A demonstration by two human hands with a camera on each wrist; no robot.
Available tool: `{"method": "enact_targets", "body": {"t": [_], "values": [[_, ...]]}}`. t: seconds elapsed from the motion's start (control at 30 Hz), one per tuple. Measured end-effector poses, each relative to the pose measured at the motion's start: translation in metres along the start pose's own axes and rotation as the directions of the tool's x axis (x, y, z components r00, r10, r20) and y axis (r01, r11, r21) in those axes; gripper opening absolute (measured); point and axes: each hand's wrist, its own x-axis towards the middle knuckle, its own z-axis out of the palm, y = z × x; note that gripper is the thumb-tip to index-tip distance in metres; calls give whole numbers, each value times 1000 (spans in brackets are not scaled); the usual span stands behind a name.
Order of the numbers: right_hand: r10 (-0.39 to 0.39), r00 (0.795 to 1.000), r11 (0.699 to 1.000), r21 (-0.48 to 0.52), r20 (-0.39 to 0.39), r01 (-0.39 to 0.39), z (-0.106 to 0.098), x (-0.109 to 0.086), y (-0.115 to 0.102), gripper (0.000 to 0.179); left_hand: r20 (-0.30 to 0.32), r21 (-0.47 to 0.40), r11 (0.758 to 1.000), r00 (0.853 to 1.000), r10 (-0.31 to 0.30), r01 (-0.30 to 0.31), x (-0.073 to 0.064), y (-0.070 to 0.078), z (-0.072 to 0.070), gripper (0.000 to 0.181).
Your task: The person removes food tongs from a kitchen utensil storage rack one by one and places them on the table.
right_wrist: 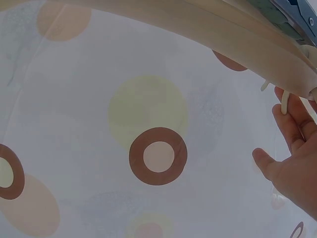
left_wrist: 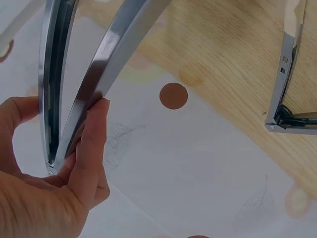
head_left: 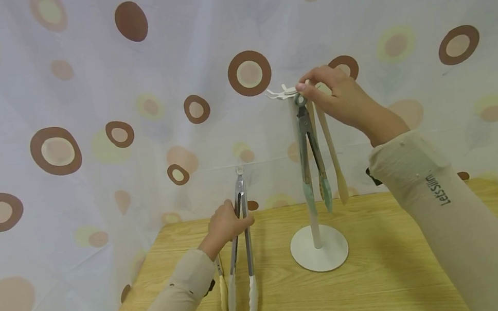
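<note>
My left hand [head_left: 226, 223] grips long metal tongs with white tips [head_left: 248, 249] by their arms, thumb on one side and fingers on the other. The tongs stand pivot end up and slightly spread, tips low near the table. At the top of a white stand [head_left: 316, 235], my right hand [head_left: 332, 96] pinches the grey-green ring end of metal tongs with green tips [head_left: 305, 122], which hang downward. Beige tongs [head_left: 332, 150] hang just behind them. The right wrist view shows the beige tongs [right_wrist: 208, 29] up close, with several fingers [right_wrist: 285, 131] beside the stand's hooks.
On the wooden table [head_left: 285, 296], left of the held tongs, lie smaller tongs with cream tips [head_left: 223, 293], partly hidden by the left forearm. The stand has a round white base and thin hooks [head_left: 275, 94]. A spotted curtain [head_left: 199, 52] hangs behind the table.
</note>
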Motion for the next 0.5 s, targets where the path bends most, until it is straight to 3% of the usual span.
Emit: {"method": "enact_targets", "body": {"t": [0.23,0.5], "values": [[-13,1000,1000,1,-5,13,0,0,2,42,84,-9,999,996,-31,32,-3,-4,6,37],[-8,1000,1000,17,1,8,0,-1,0,42,108,11,999,993,-52,51,0,-7,12,38]]}}
